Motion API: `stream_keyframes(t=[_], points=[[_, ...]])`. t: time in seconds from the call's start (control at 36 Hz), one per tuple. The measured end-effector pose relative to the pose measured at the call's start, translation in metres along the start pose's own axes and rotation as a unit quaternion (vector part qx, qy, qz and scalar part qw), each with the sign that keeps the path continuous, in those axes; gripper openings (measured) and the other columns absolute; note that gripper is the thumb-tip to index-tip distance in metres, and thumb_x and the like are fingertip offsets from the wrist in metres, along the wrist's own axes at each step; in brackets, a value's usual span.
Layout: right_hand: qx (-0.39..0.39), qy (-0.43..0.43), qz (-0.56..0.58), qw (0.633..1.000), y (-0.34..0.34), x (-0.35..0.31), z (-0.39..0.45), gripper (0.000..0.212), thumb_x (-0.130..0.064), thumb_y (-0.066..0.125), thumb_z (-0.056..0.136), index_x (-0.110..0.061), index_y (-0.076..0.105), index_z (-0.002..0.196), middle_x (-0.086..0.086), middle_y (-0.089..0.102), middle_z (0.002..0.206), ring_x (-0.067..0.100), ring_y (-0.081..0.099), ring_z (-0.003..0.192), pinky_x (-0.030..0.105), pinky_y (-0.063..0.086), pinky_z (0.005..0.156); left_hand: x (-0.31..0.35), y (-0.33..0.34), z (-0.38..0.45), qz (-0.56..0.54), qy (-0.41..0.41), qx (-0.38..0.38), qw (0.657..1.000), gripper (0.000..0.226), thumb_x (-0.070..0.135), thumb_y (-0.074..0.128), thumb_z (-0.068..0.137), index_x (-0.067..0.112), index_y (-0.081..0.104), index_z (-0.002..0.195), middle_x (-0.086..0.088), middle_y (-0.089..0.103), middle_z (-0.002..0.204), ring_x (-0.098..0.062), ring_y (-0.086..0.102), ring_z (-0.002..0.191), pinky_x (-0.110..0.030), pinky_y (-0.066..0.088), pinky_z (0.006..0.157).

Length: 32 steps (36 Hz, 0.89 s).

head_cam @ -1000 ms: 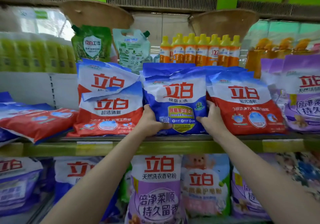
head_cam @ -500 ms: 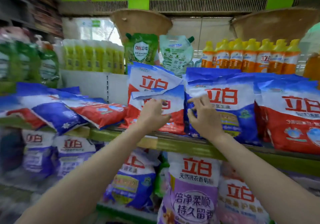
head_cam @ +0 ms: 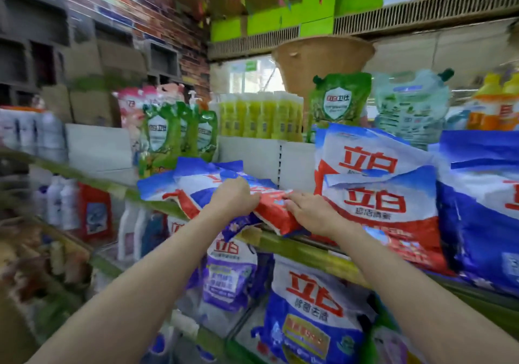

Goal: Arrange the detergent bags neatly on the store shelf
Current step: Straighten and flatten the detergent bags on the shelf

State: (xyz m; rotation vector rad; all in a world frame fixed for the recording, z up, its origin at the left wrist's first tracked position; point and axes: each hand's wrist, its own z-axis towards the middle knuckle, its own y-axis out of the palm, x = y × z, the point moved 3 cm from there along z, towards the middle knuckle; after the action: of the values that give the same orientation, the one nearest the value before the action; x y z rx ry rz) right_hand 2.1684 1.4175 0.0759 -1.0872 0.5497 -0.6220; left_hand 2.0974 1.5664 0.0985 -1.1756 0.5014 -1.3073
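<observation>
Both your hands are on the slumped red-and-white detergent bag [head_cam: 273, 209] lying flat at the centre of the frame, on the green shelf edge [head_cam: 314, 254]. Your left hand [head_cam: 234, 198] curls its fingers over the bag's top from the left, grasping it; your right hand [head_cam: 311, 212] lies on the bag's right end, fingers fairly straight and pressing rather than clenched. The bag rests on a pile of fallen blue-and-white bags [head_cam: 179, 183] spreading toward the left of centre. Just to the right, two red-and-white bags [head_cam: 376, 189] stand upright, one in front of the other, and a blue bag [head_cam: 483, 209] stands at the right edge. Behind them, in the upper middle, sit green pouches [head_cam: 338, 102] and a row of yellow bottles [head_cam: 261, 115]. Below the shelf, lower centre, more bags [head_cam: 306, 307] are stacked.
</observation>
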Motion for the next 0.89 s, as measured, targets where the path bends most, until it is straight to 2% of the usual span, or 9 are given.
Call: stream_keyframes(t=[0.11,0.22,0.39,0.53,0.61,0.67,0.72,0.81,0.89], points=[[0.0,0.028,0.016,0.999,0.004,0.005,0.014,0.04,-0.041,0.031,0.098,-0.031,0.048,0.133,0.002,0.048,0.143,0.025,0.045,0.13,0.042,0.033,0.108,0.009,0.006,0.002,-0.024,0.002,-0.006,1.0,0.046,0.035,0.046,0.093,0.0,0.048,0.123,-0.02,0.053,0.131,-0.035,0.05,0.12,-0.036,0.041,0.093],[0.011,0.035,0.061,0.997,0.001,0.009,0.016,0.04,-0.04,0.038,0.098,-0.025,0.052,0.132,0.009,0.052,0.138,0.026,0.046,0.128,0.035,0.033,0.107,0.018,0.015,0.006,-0.169,-0.036,0.0,0.985,0.043,0.03,0.049,0.091,-0.001,0.048,0.121,-0.021,0.051,0.13,-0.036,0.047,0.121,-0.036,0.038,0.094],[0.038,0.038,0.124,0.991,-0.004,0.004,0.018,0.036,-0.025,0.036,0.101,-0.013,0.054,0.129,0.012,0.054,0.135,0.026,0.048,0.125,0.027,0.033,0.093,0.043,0.034,0.005,-0.371,0.005,0.039,0.928,0.066,0.024,0.057,0.092,0.006,0.023,0.145,-0.019,0.014,0.147,-0.03,0.027,0.137,-0.026,0.023,0.108],[0.057,0.051,0.218,0.973,-0.011,0.008,0.01,0.035,-0.026,0.042,0.099,-0.017,0.053,0.131,0.002,0.054,0.136,0.018,0.046,0.127,0.024,0.031,0.102,0.037,0.027,0.018,-0.448,0.046,0.129,0.884,0.066,-0.007,0.058,0.078,0.01,0.035,0.138,-0.016,0.03,0.134,-0.017,0.036,0.116,-0.01,0.026,0.091],[0.099,0.083,0.292,0.948,-0.018,0.02,0.013,0.038,-0.028,0.046,0.098,-0.013,0.05,0.132,0.004,0.054,0.133,0.019,0.048,0.126,0.029,0.034,0.106,0.027,0.007,0.024,-0.52,0.098,0.147,0.835,0.075,-0.014,0.06,0.073,0.019,0.037,0.136,-0.001,0.043,0.115,-0.021,0.053,0.104,-0.032,0.05,0.089],[0.127,0.117,0.33,0.928,-0.024,0.028,0.017,0.047,-0.039,0.048,0.095,-0.012,0.047,0.133,-0.003,0.052,0.128,0.016,0.048,0.123,0.029,0.035,0.105,0.024,-0.013,0.023,-0.568,0.135,0.133,0.801,0.08,-0.018,0.06,0.072,0.023,0.036,0.135,0.004,0.048,0.104,-0.014,0.059,0.078,-0.024,0.056,0.063],[0.134,0.132,0.411,0.892,-0.031,0.032,0.019,0.055,-0.051,0.052,0.09,-0.014,0.05,0.131,-0.006,0.055,0.126,0.012,0.051,0.118,0.029,0.037,0.102,0.02,-0.033,0.024,-0.607,0.154,0.112,0.771,0.082,-0.019,0.063,0.069,0.026,0.037,0.133,0.004,0.052,0.104,-0.011,0.06,0.071,-0.021,0.053,0.054],[0.089,0.151,0.562,0.808,-0.036,0.039,0.02,0.074,-0.069,0.063,0.066,-0.019,0.06,0.121,-0.001,0.066,0.115,0.016,0.062,0.106,0.034,0.044,0.097,0.012,-0.048,0.028,-0.654,0.172,0.078,0.733,0.081,-0.01,0.072,0.057,0.036,0.046,0.118,0.0,0.056,0.108,-0.025,0.061,0.092,-0.04,0.054,0.077],[0.072,0.134,0.638,0.755,-0.047,0.046,0.014,0.029,-0.047,0.064,0.079,-0.019,0.067,0.09,-0.002,0.067,0.071,0.011,0.062,0.063,0.028,0.048,0.076,0.007,-0.05,0.031,-0.664,0.165,0.036,0.728,0.077,-0.014,0.068,0.062,0.026,0.049,0.124,-0.006,0.058,0.109,-0.028,0.06,0.098,-0.043,0.052,0.085]])
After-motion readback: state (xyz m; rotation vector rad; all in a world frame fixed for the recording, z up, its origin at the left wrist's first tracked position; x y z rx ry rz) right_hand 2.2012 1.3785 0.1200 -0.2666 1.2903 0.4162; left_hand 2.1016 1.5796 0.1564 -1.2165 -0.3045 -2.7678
